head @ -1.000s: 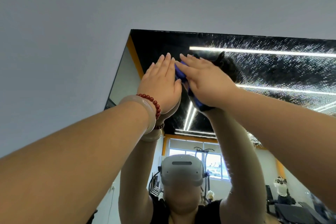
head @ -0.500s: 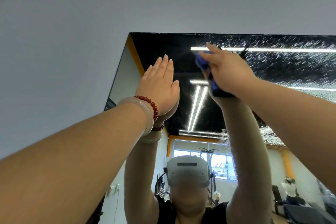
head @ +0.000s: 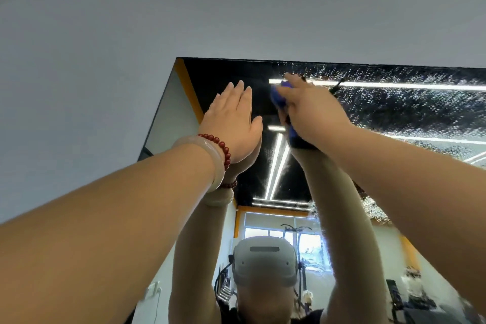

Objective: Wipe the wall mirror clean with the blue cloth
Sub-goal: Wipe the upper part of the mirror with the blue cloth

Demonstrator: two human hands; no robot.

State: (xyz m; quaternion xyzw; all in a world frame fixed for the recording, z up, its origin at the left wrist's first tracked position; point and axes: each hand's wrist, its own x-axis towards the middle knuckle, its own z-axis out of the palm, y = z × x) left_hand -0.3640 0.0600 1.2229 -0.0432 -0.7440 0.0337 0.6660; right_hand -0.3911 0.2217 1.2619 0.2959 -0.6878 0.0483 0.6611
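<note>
Clamps the blue cloth point(head: 278, 95) in a wad against the wall mirror point(head: 215, 71) with the right hand point(head: 313, 113), fingers bent over the bundle and angled up and left, thumb hidden, so cannot vouch for more than a pressing hold, with cloth peeking out past the fingertips and again below the heel of the palm. Braces with the left hand point(head: 234, 118) just left of that grip, palm flat on the glass, fingers straight and together, holding nothing; wears a red bead bracelet point(head: 218, 144) and a pale bangle point(head: 207, 158) at that wrist. Works high on the mirror, with the top edge close above the grip and the grey wall point(head: 105, 60) beyond it. Looks to be mid-wipe, with a good share left to do. Hinges on one relation: a wide band of droplets point(head: 394, 108) spread to the right of the grip and down-right of it, running long-ways across the glass under the top edge, against dark glass free of droplets to the left of the grip, around the bracing hand. Puts the cloth hand, not the flat one, nearer the wet stretch, right at its left end. Calls, most likely, for a stroke away from the bracing hand, rightward along that band, without crossing arms. Risks, at this reach, leaving a thin unwiped strip directly above the grip. Shows, well below the grip, a reflected white headset point(head: 265, 260) between the raised arms.
</note>
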